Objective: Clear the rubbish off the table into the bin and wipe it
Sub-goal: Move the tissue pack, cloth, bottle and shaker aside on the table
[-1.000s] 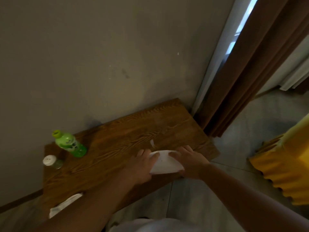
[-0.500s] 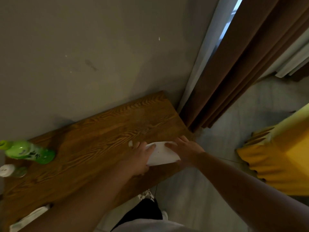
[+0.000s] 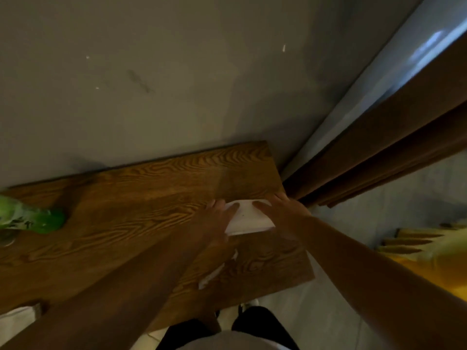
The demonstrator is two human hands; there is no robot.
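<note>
Both hands (image 3: 252, 218) flat on white tissue (image 3: 249, 218) nr desk (image 3: 151, 193) edge; I reckon it prob slides off.

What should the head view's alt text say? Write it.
Both hands, left hand and right hand, press a white tissue flat on a wooden table. A green bottle lies at the table's left edge.
</note>
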